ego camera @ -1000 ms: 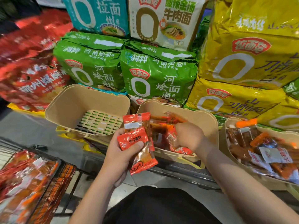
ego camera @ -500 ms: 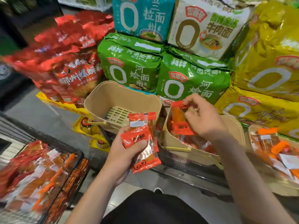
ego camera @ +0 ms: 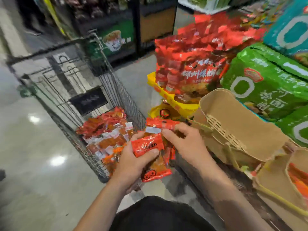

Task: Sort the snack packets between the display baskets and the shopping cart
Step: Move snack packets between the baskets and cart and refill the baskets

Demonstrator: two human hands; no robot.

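At my ten o'clock stands the shopping cart (ego camera: 70, 90), a wire one, with a heap of snack packets (ego camera: 108, 135) already lying in its near corner. Just right of that heap, at my twelve o'clock, my left hand (ego camera: 133, 164) has its grip closed on a small stack of red packets (ego camera: 147, 145), thumb pressed across the top one. My right hand (ego camera: 185, 144) meets it from one o'clock, pinching one more packet (ego camera: 160, 125) by its top edge against the stack. To do this well, I judge I should square that packet onto the stack before letting go, then carry the bundle low over the cart rim so nothing slips out. At two o'clock the tan display basket (ego camera: 241, 130) looks empty; the basket (ego camera: 283, 180) at four o'clock shows orange packets.
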